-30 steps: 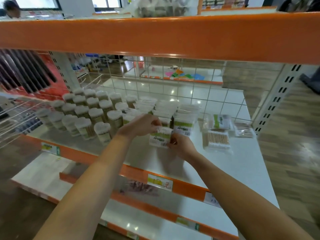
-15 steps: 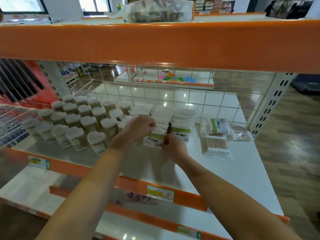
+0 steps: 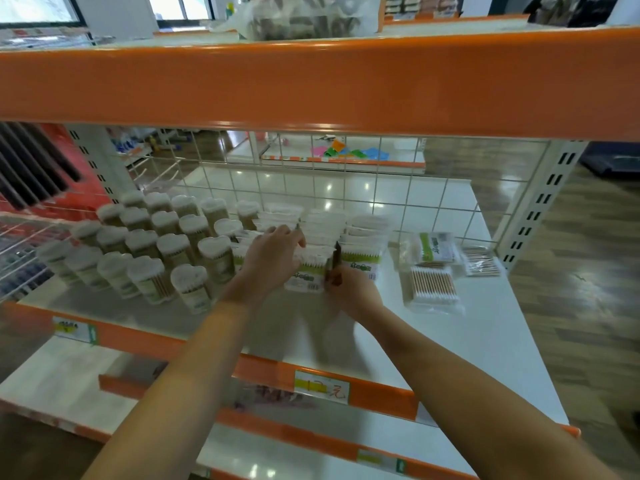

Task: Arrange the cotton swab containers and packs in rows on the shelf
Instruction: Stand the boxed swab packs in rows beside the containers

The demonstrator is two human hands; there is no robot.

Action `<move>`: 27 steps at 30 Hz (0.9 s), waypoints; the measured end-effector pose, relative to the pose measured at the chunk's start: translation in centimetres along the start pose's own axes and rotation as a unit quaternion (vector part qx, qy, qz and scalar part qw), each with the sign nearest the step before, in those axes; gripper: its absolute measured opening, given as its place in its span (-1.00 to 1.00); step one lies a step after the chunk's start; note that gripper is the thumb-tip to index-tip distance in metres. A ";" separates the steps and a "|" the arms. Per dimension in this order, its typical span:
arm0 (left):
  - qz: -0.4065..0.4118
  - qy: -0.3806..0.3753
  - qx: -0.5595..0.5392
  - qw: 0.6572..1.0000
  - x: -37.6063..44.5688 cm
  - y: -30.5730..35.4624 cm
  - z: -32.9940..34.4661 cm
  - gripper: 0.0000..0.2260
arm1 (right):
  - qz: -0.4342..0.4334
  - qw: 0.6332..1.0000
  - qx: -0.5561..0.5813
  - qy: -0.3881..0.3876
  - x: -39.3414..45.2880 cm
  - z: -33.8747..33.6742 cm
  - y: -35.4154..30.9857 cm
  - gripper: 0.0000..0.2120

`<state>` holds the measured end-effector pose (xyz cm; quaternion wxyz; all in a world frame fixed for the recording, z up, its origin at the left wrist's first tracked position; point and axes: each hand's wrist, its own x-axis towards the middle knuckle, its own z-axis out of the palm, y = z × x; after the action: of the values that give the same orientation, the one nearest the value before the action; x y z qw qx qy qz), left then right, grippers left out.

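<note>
1. Both hands hold one rectangular cotton swab box (image 3: 306, 273) at the front of the middle row on the white shelf (image 3: 485, 341): the left hand (image 3: 273, 252) curls over its top left edge, and the right hand (image 3: 349, 289) pinches its right end.
2. Handling, as judged: light, thin-walled and smooth, so best gripped by both short ends.
3. Heart-lidded swab containers (image 3: 152, 251) stand left of the box; flat swab packs (image 3: 433, 285) lie to its right.
4. Fingertips behind the box are hidden; labels are blurred.
</note>
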<state>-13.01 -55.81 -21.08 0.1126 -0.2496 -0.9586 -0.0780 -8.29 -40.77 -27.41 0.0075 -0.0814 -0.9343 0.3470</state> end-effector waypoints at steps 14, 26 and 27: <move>0.091 0.011 0.014 0.996 2.2 8.5 -0.1 -0.67 | -0.085 0.984 -0.144 0.066 -1.2 -8.4 4.2 -0.71; 0.163 -0.008 0.018 0.987 3.8 16.0 1.9 -0.67 | -0.041 0.975 -0.199 0.090 -3.3 -14.1 9.1 -0.69; 0.163 -0.015 0.017 0.986 3.9 16.4 2.1 -0.67 | -0.042 0.974 -0.206 0.085 -3.5 -14.5 9.4 -0.68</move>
<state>-8.55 -39.41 -20.60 0.1134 -0.4013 -0.9081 -0.0382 -2.39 -24.93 -22.41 0.0849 -0.0708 -0.9842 0.1381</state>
